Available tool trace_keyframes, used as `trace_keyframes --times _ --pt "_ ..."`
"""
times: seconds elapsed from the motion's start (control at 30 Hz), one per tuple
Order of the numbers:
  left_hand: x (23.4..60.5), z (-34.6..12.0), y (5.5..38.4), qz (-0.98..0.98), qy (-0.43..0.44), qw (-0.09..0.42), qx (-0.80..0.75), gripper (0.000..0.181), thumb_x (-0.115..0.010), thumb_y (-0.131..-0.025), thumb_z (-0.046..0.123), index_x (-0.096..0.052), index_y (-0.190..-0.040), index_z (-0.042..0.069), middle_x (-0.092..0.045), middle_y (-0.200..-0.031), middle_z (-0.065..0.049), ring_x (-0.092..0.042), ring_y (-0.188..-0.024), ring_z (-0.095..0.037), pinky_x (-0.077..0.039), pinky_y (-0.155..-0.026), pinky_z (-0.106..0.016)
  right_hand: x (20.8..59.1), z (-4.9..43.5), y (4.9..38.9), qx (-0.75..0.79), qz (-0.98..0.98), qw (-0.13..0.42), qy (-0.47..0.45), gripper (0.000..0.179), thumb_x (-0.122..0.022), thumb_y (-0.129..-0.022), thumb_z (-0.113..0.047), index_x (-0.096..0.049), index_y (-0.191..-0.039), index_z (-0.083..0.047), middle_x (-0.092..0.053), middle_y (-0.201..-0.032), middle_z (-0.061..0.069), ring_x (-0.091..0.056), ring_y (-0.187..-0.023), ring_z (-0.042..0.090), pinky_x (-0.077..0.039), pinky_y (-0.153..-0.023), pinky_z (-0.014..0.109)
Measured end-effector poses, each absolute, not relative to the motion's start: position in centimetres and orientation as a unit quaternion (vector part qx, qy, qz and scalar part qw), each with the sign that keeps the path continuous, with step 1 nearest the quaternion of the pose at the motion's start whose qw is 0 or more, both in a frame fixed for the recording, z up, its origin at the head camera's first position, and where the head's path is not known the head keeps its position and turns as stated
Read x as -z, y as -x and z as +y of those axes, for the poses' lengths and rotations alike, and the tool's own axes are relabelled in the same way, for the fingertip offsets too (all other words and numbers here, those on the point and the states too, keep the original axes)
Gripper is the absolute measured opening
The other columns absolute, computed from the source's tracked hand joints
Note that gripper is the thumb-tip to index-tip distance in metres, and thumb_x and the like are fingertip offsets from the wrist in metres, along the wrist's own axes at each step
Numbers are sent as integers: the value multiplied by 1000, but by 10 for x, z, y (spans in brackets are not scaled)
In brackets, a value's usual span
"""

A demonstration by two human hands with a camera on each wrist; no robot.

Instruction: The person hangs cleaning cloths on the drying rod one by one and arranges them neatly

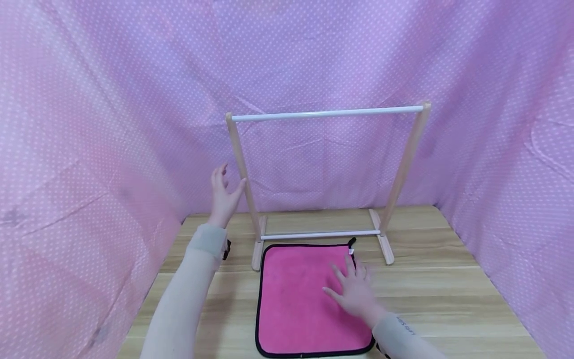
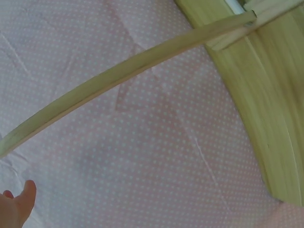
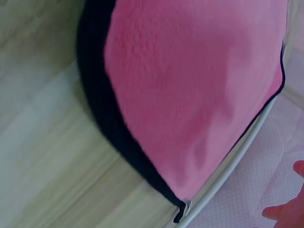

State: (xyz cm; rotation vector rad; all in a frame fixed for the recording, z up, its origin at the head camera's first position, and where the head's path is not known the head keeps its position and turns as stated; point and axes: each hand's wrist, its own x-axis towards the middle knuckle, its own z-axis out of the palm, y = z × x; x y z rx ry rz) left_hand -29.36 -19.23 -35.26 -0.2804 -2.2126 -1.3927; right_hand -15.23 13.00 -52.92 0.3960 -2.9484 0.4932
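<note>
A pink towel (image 1: 296,299) with black edging lies spread out flat on the table, a small black loop and white tag at its far right corner. Over its right part hovers my right hand (image 1: 355,293), fingers spread and slightly blurred, holding nothing. Behind the towel stands a wooden rack whose left post (image 1: 239,159) is close to my left hand (image 1: 224,197). That hand is raised with thumb and fingers apart; the thumb tip overlaps the post in the head view. In the left wrist view a gap shows between the thumb (image 2: 27,197) and the post.
The rack has a white top bar (image 1: 327,114), a white lower bar (image 1: 320,234) and a right post (image 1: 405,167). Its feet rest on the wood-grain table (image 1: 430,299). Pink dotted cloth (image 1: 314,60) hangs around the back and sides.
</note>
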Motion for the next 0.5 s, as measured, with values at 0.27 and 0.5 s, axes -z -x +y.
trace_keyframes --times 0.27,0.5 --pt "344 -187 307 -792 77 231 560 72 -67 -88 17 -25 -146 6 -29 -145 -17 -30 -136 -30 -32 -114 -43 536 115 152 -162 -975 47 -147 69 -61 -83 -57 -49 -139 -17 -31 -146 29 -27 -130 56 -26 -98 75" --pt "336 -179 315 -775 86 224 585 73 -68 -87 13 -26 -146 6 -30 -144 -16 -32 -136 -29 -33 -113 -44 541 103 155 -183 -970 1 -161 74 -62 -82 -58 -46 -141 -16 -24 -149 31 -23 -131 60 -28 -95 78"
